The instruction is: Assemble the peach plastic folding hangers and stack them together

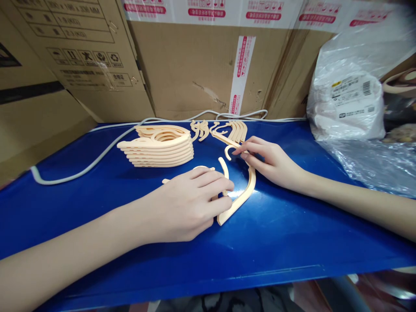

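Observation:
My left hand [188,203] is closed over cream plastic hanger pieces, with fingertips curled round a small curved part [223,167]. Its palm hides most of what lies beneath. From under those fingers a curved hanger arm [242,199] runs up to the right on the blue table. My right hand [268,160] pinches a cream hanger hook [228,151] near the top of that arm; the fingers partly cover where the pieces meet. Close behind lie several slim hanger arms [238,131] and small hooks [200,129].
A stack of cream hanger pieces [156,149] stands left of centre on the blue table [292,242]. A grey-white cable [97,159] curves along the back and left. Cardboard boxes [195,65] wall the rear. Plastic-wrapped goods [346,104] sit at the right.

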Action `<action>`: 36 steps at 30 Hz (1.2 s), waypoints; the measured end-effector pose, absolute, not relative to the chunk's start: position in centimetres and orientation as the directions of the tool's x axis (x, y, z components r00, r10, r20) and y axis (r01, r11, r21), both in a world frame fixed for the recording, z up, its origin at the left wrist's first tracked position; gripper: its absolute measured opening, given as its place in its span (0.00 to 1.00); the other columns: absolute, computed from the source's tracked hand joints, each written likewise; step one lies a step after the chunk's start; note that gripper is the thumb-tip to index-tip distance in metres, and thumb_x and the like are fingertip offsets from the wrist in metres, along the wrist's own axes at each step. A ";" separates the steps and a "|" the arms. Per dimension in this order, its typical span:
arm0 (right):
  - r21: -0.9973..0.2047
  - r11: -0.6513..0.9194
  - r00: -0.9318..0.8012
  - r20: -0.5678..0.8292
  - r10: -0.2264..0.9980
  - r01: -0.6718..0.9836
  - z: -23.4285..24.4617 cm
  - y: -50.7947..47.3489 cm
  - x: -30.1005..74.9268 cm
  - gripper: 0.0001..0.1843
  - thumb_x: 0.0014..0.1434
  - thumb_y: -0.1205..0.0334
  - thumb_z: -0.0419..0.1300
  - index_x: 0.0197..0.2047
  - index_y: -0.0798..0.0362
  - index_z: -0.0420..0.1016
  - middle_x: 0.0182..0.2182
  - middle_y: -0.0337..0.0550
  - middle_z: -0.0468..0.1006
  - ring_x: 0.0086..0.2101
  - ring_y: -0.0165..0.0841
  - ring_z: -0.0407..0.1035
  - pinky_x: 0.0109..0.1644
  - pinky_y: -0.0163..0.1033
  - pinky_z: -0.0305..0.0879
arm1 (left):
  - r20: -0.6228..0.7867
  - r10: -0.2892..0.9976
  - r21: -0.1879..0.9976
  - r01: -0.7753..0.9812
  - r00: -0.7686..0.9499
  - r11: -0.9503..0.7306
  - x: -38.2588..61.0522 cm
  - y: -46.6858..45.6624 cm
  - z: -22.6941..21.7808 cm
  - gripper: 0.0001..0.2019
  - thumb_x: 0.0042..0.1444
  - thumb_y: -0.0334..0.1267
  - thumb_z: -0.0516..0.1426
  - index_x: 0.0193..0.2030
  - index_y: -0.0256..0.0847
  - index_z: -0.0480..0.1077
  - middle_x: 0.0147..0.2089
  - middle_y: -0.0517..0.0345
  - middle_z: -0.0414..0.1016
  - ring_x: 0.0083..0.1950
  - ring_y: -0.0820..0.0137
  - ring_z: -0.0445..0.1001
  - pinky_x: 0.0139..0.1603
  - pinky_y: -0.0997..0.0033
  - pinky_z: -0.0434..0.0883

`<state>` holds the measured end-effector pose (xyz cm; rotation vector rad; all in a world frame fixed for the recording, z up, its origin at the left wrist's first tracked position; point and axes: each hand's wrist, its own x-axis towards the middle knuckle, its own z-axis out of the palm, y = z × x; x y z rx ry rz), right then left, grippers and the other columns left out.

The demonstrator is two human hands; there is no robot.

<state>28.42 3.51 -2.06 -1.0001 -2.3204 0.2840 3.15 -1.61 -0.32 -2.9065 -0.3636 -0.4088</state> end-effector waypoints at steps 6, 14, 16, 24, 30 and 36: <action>-0.395 0.700 -0.550 0.435 0.713 0.595 -2.0 3.5 28.5 0.13 0.65 0.67 0.51 0.47 0.54 0.76 0.41 0.45 0.73 0.38 0.33 0.69 0.43 0.40 0.65 | 0.293 0.234 -0.118 0.278 0.927 -0.953 3.2 -1.6 -0.3 0.07 0.63 0.29 0.50 0.41 0.39 0.69 0.53 0.49 0.74 0.54 0.61 0.71 0.54 0.59 0.66; -0.389 0.691 -0.544 0.429 0.721 0.609 -2.1 3.5 28.6 0.13 0.65 0.67 0.51 0.47 0.54 0.76 0.41 0.45 0.73 0.37 0.33 0.69 0.43 0.40 0.64 | 0.266 0.265 -0.077 0.294 0.927 -0.953 3.2 -1.7 -0.2 0.08 0.64 0.29 0.50 0.42 0.39 0.70 0.53 0.49 0.73 0.52 0.61 0.72 0.53 0.58 0.68; -0.386 0.691 -0.545 0.428 0.721 0.611 -2.2 3.5 28.6 0.13 0.66 0.66 0.51 0.47 0.54 0.76 0.41 0.45 0.73 0.37 0.33 0.69 0.43 0.40 0.65 | 0.264 0.270 -0.084 0.301 0.926 -0.950 3.3 -1.7 -0.2 0.09 0.64 0.30 0.50 0.43 0.38 0.71 0.54 0.49 0.73 0.52 0.61 0.72 0.53 0.58 0.68; -0.357 0.692 -0.550 0.426 0.718 0.628 -2.2 3.5 28.6 0.13 0.66 0.65 0.51 0.47 0.53 0.76 0.41 0.46 0.73 0.37 0.34 0.69 0.43 0.41 0.65 | 0.279 0.256 -0.100 0.294 0.926 -0.951 3.2 -1.5 -0.2 0.13 0.64 0.28 0.47 0.47 0.37 0.71 0.53 0.50 0.75 0.53 0.61 0.72 0.55 0.59 0.68; -0.352 0.704 -0.567 0.421 0.708 0.617 -2.0 3.4 28.5 0.13 0.66 0.65 0.51 0.48 0.54 0.75 0.40 0.47 0.73 0.38 0.35 0.69 0.44 0.42 0.65 | 0.374 0.299 -0.087 0.354 0.878 -0.931 3.3 -1.6 -0.4 0.11 0.66 0.37 0.51 0.43 0.36 0.73 0.47 0.53 0.79 0.48 0.62 0.74 0.50 0.61 0.70; -0.316 0.718 -0.584 0.425 0.692 0.620 -2.0 3.5 28.5 0.12 0.67 0.64 0.51 0.48 0.52 0.74 0.39 0.46 0.73 0.38 0.35 0.68 0.44 0.42 0.65 | 0.379 0.344 0.015 0.365 0.859 -0.931 3.3 -1.5 -0.5 0.08 0.64 0.40 0.54 0.39 0.39 0.71 0.44 0.56 0.78 0.47 0.64 0.74 0.49 0.63 0.69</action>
